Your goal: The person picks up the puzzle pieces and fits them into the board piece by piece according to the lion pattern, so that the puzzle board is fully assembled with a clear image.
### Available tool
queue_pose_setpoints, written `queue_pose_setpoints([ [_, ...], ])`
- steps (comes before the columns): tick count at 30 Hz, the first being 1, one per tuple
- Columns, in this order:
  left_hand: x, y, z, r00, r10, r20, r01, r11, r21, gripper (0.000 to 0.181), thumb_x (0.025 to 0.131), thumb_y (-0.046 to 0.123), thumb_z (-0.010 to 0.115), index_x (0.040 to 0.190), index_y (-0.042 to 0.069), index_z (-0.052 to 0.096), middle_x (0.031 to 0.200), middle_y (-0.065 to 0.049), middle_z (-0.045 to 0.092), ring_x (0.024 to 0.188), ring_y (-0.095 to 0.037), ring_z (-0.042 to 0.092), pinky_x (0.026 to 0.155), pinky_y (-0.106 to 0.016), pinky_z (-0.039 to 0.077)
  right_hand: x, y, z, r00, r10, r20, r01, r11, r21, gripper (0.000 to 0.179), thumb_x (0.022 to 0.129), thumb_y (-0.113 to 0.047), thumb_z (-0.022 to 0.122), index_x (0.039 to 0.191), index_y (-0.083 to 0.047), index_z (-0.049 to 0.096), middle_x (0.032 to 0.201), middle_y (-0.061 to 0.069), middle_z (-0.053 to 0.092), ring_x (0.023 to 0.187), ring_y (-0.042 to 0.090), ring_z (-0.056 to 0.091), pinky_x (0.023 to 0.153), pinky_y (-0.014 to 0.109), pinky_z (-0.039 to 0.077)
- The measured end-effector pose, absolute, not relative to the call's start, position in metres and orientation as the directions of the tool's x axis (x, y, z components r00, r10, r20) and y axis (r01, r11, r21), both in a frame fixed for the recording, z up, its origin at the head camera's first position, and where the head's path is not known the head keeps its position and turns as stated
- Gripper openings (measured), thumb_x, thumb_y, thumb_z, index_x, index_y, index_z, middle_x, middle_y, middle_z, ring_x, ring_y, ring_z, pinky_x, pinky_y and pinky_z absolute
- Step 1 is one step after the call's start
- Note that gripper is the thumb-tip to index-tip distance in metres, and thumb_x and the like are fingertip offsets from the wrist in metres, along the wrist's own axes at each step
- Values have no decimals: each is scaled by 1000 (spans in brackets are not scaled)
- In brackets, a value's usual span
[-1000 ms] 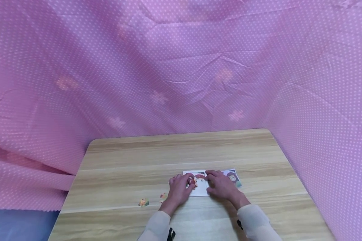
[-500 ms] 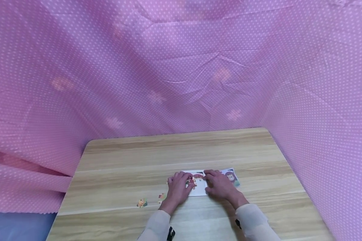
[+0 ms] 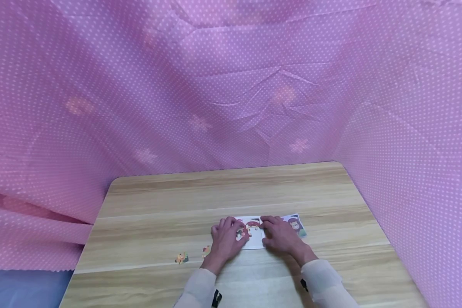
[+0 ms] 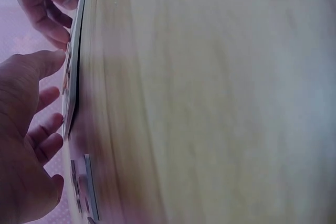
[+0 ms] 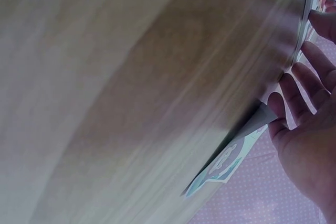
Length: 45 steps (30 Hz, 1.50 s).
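A white puzzle board [image 3: 256, 243] lies on the table, with several colourful puzzle pieces [image 3: 253, 223] in its upper and left parts. My left hand [image 3: 226, 238] spans its left side, thumb and fingertips touching the pieces and the board. In the left wrist view, the left thumb [image 4: 48, 64] reaches straight to the board's surface, and the other fingers are slightly bent. My right hand [image 3: 282, 234] rests on the board's right edge, fingers extended. Under and beyond that hand sits a picture card with a lion [image 3: 294, 225], partly hidden; its near corner curls up in the right wrist view.
Loose puzzle pieces [image 3: 182, 258] lie on the wooden table [image 3: 158, 205] left of the board, and one more piece [image 3: 206, 250] is partly covered by the left wrist. A pink dotted cloth [image 3: 231, 85] hangs behind the table and along its sides.
My left hand has shifted slightly left, and its fingers have spread from the puzzle piece near the thumb, which now lies among the others. The right hand stays on the board's edge.
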<state>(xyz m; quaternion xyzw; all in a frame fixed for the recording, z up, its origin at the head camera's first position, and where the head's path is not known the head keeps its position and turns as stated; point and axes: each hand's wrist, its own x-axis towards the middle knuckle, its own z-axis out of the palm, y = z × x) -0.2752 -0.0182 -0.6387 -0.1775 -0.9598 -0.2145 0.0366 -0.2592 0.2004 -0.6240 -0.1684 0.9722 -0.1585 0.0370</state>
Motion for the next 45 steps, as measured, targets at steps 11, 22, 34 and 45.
queue_pose_setpoints([
  [11,-279,-16,-644,-922,351,162,386,838,386,28,85,42,65,110,30,70,115,4,54,106,-19,45,89,-47,30,-260,197,-625,-940,-340,-5,-321,891,-321,47,80,-35,71,122,-17,63,145,4,50,129,29,49,105,48,41],
  [22,-282,-17,-642,-912,379,155,409,830,380,37,85,42,66,121,36,66,116,3,53,105,-20,44,87,-47,29,-261,196,-624,-946,-323,-9,-305,901,-308,46,81,-37,71,122,-19,63,145,2,49,130,29,49,104,49,41],
  [34,-283,-14,-644,-913,372,167,408,845,347,31,87,44,62,117,35,69,115,5,53,104,-19,45,85,-46,31,-262,198,-625,-946,-323,-7,-306,903,-302,46,80,-37,71,122,-18,63,145,3,49,130,29,49,105,48,41],
  [45,-282,-12,-640,-912,376,166,410,861,300,31,88,43,59,117,37,67,114,4,54,101,-20,46,81,-46,33,-261,197,-625,-949,-315,-1,-300,906,-299,48,79,-38,72,122,-18,64,143,1,51,128,27,50,102,46,43],
])
